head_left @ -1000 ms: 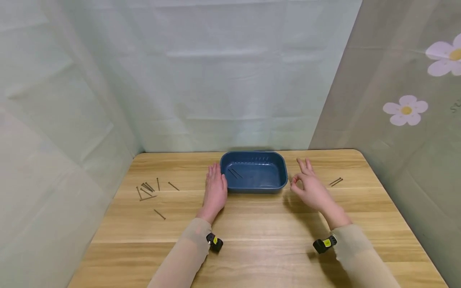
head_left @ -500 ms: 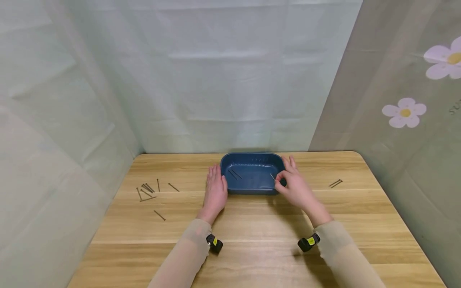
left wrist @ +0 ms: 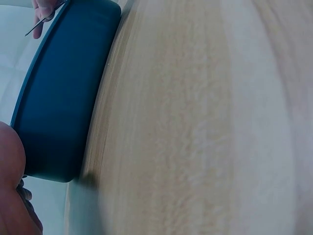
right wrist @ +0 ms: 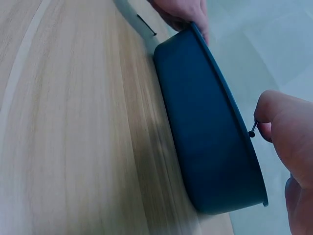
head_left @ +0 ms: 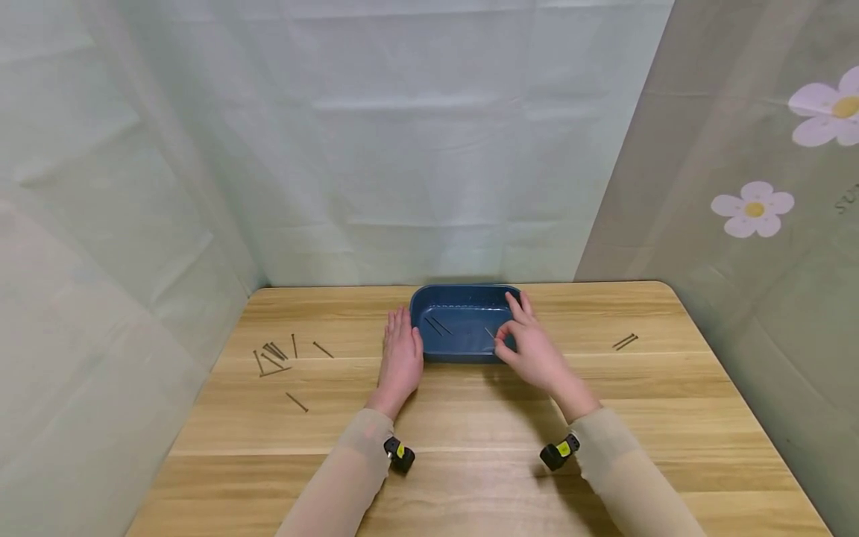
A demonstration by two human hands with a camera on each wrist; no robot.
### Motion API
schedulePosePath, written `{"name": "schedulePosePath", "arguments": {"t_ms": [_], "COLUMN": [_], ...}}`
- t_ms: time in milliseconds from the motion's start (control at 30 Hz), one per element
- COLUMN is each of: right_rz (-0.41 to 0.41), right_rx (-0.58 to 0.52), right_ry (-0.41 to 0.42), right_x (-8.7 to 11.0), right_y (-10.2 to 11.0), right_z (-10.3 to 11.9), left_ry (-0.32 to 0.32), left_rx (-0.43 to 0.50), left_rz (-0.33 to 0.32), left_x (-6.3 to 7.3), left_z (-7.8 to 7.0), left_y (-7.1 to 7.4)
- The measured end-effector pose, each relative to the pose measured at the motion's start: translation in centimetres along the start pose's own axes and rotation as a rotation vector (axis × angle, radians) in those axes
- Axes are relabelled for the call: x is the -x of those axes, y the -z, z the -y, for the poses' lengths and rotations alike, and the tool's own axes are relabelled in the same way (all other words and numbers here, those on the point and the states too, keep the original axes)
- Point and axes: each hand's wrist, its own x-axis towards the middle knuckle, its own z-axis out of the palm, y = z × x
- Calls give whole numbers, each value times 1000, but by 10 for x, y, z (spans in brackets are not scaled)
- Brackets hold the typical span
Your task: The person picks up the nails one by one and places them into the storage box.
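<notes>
A blue rectangular tray (head_left: 463,356) stands at the back middle of the table, with two nails (head_left: 439,325) lying on the left of its floor. My left hand (head_left: 401,350) rests against the tray's left side, fingers straight and pointing away from me. Over the right part of the tray, my right hand (head_left: 533,354) pinches a nail (head_left: 489,333) between thumb and forefinger, its other fingers spread. In the right wrist view the head of that nail (right wrist: 252,133) shows just below the fingertips, level with the tray's rim.
Several loose nails (head_left: 275,350) lie scattered on the left of the wooden table (head_left: 470,462), one nail (head_left: 297,402) nearer to me. Two more nails (head_left: 625,341) lie side by side to the right. A pale cloth (head_left: 429,149) hangs behind the table.
My right hand has moved left from beside the tray to over its right part, carrying the pinched nail. My left hand has stayed at the tray's left side.
</notes>
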Motion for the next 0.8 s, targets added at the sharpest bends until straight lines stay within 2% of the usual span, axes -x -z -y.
{"name": "schedulePosePath", "arguments": {"t_ms": [433,800], "right_rz": [31,43], "right_rx": [12,38], "right_ry": [-13,-31], "right_x": [-12,-20], "right_y": [-7,-11], "right_z": [11,12], "left_ry": [-10,-15], "left_rx": [5,6], "left_rz": [-2,-8], "left_x": [0,0], "left_z": [1,1], "left_y": [0,0]}}
